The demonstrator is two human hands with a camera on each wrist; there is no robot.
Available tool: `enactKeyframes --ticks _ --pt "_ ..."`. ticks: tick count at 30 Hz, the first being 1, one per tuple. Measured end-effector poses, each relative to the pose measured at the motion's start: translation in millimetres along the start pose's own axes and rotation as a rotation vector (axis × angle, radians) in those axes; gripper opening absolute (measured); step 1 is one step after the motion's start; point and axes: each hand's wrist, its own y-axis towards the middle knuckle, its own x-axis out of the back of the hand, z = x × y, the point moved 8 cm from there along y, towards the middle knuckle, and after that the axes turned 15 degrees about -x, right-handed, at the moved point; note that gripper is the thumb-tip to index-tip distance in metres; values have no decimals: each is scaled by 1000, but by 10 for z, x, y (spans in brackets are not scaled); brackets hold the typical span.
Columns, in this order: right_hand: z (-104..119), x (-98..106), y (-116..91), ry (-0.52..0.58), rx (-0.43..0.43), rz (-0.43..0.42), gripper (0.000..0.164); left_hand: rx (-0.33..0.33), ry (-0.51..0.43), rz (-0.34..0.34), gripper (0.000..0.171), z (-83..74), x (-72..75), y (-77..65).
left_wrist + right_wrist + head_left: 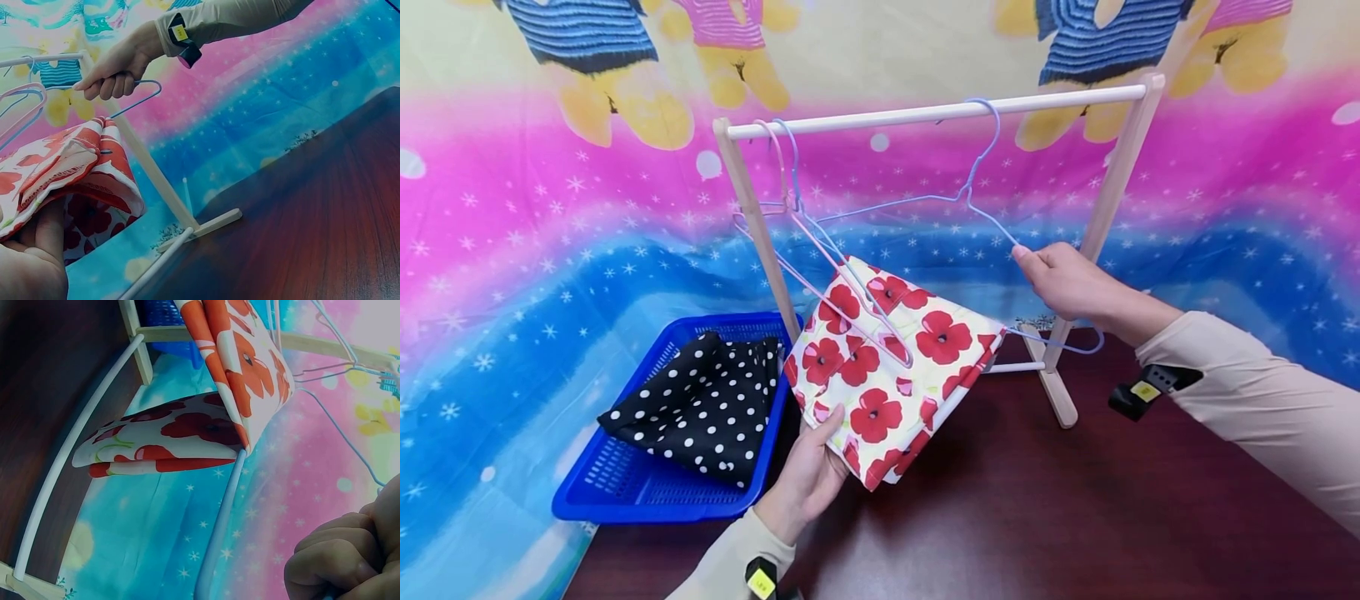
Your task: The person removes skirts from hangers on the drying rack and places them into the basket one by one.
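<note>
My left hand (pixel 811 475) pinches the lower edge of a folded white cloth with red flowers (pixel 880 412), thumb on top and fingers underneath. In the left wrist view, those fingers (pixel 50 234) reach under the cloth's fold. A blue wire hanger (pixel 981 158) hooks over the rail, and my right hand (pixel 1071 279) grips its sloping right arm. The lower bar of that hanger (pixel 222 525) runs into the fold of the cloth in the right wrist view. A pink hanger (pixel 816 225) and another blue hanger (pixel 797 167) hang at the rail's left, overlapping the cloth.
The rack has a white rail (pixel 880 118) on wooden posts (pixel 1120 175). To its left stands a blue plastic basket (pixel 662 508) holding a black cloth with white dots (pixel 700 408). Everything stands on a dark reddish table (pixel 1000 517), before a printed backdrop (pixel 647 183).
</note>
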Motion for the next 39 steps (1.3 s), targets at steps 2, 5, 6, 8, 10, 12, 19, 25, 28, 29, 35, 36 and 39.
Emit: enactKeyframes --ticks 2,5,6,8,10,12,19,25,28,29,35,36,39 --pt "-5 -4 7 1 -1 2 60 -2 8 -3 46 1 15 -3" --pt "-14 -8 13 10 -7 7 60 -4 26 -6 46 -2 40 -10" --pt "-16 -8 13 12 -7 9 60 -3 32 -7 47 -6 47 -13" --pt "-17 -4 18 17 -9 8 60 1 42 -10 47 -12 62 -16" --pt "-19 2 23 22 -12 6 60 3 50 -8 48 -21 73 -17" --pt "-21 6 28 22 -10 6 60 4 52 -10 48 -29 84 -17" --pt "-27 11 37 33 -26 15 60 10 62 -16 48 -56 115 -53" --pt "-35 -12 41 85 -36 53 59 23 51 -7 51 -53 110 -74" --pt "-30 -20 41 100 -34 63 58 27 58 -9 53 -53 118 -88" --pt "-30 -22 40 102 -34 64 58 29 62 -12 53 -51 126 -94" --pt "-36 -24 40 102 -39 65 59 21 79 -18 52 -66 164 -123" --pt "-37 -24 41 101 -38 66 59 20 81 -19 51 -70 171 -128" --pt "-37 -24 41 105 -38 70 59 19 82 -25 50 -75 190 -139"
